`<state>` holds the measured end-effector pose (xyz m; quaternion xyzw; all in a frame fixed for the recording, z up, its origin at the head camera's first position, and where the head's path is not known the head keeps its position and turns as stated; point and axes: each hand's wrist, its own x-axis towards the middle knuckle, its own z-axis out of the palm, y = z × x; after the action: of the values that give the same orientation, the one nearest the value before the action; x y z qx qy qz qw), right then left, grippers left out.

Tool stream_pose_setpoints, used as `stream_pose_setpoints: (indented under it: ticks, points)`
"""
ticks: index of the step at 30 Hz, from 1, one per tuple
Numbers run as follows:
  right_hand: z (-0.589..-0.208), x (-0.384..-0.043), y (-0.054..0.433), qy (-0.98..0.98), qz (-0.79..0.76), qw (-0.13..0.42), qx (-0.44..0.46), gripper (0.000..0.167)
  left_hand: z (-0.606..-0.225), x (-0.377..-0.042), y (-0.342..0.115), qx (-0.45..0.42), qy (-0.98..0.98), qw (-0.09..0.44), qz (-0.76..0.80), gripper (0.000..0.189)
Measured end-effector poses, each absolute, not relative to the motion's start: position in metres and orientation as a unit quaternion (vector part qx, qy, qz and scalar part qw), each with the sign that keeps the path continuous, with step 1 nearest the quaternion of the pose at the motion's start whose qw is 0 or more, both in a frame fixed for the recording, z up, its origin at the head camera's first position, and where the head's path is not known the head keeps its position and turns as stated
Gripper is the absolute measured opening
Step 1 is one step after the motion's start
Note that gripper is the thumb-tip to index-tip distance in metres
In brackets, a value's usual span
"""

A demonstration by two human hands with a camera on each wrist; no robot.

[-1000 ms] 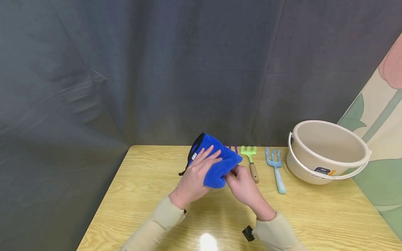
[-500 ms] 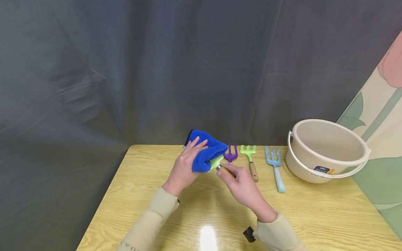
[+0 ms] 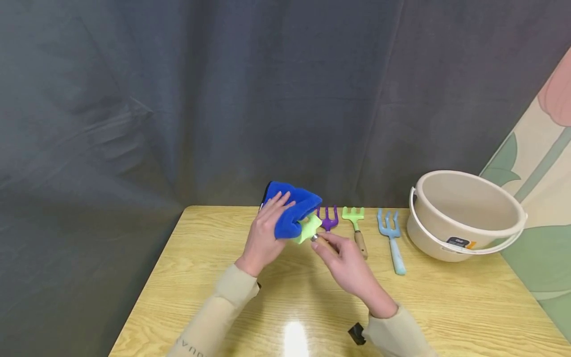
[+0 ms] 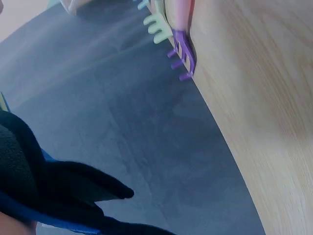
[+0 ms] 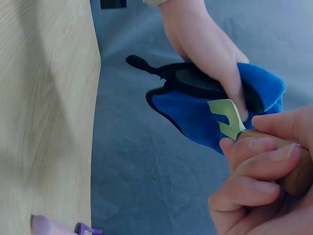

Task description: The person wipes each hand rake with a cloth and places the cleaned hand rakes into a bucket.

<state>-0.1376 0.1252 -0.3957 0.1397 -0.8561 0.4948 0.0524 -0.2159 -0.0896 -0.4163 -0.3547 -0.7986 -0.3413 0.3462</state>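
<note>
In the head view my left hand [image 3: 262,237] holds a folded blue cloth [image 3: 300,198] with black edging, its fingers spread on top. The right wrist view shows the left thumb on the cloth's other side. My right hand [image 3: 349,263] grips the wooden handle [image 5: 296,178] of a small garden tool, fingers curled round it. The tool's light green head [image 3: 310,229] lies against the cloth and is partly covered by it. In the right wrist view a notch shows in the green head [image 5: 226,108]. Both hands are raised above the table.
Behind the hands, on the wooden table [image 3: 192,277], lie a purple fork [image 3: 329,223], a green rake [image 3: 353,215] with a wooden handle, and a light blue fork [image 3: 396,253]. A beige bucket [image 3: 430,238] stands at the right. A dark curtain [image 3: 267,99] hangs behind the table.
Cloth and left hand have moved up and left; the tool's green head, hidden a second ago, now shows between the hands. The purple fork is more exposed.
</note>
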Motion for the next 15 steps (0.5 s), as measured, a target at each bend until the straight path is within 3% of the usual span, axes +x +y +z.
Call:
stream_pose_setpoints:
  ticks: [5,15]
  points:
    - [-0.394,-0.140,0.126,-0.862,0.483,0.060,0.145,0.037,-0.413,-0.206,-0.082,-0.381,-0.799,0.332,-0.326,0.040]
    - [-0.396,-0.145,0.124,-0.841,0.525,0.044,0.123,0.013,-0.410,-0.180,-0.063,-0.441,-0.784,0.319,-0.297,0.052]
